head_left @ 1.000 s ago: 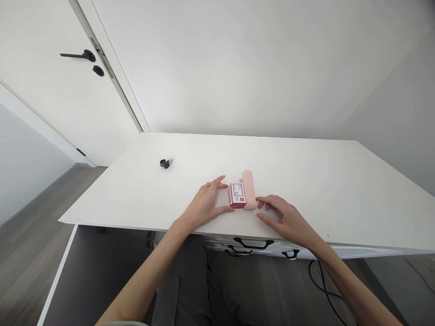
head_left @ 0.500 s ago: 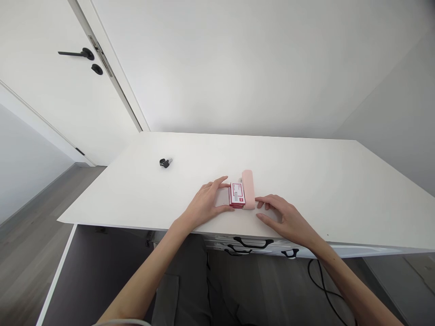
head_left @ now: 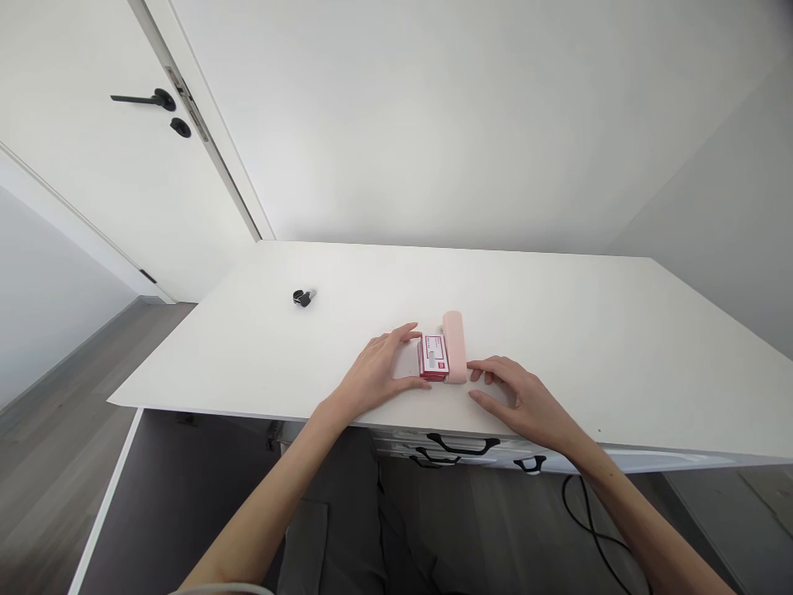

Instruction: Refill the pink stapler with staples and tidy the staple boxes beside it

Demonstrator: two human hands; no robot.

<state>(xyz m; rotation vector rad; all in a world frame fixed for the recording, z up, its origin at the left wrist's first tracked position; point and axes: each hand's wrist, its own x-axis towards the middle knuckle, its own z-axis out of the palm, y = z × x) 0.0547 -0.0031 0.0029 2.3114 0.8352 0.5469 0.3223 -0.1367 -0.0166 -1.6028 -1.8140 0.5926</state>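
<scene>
A small red-and-white box (head_left: pixel 434 354) lies on the white desktop, possibly with another under it. My left hand (head_left: pixel 379 369) closes on its left end, with the thumb along the near edge and fingertips at the far edge. Against the box's right side is a long, rounded, pale pink object (head_left: pixel 454 347), whose kind I cannot make out. The index fingertip of my right hand (head_left: pixel 514 395) touches, or nearly touches, that pink object from the right. This hand holds nothing; its thumb and fingers are apart.
A black key-like item (head_left: pixel 303 297) with a metal part lies toward the back left of the desktop (head_left: pixel 557 306). Drawers with black handles (head_left: pixel 463 445) sit below the front edge. A dark cable (head_left: pixel 591 529) hangs at lower right. A door handle (head_left: pixel 145 99) is at far left.
</scene>
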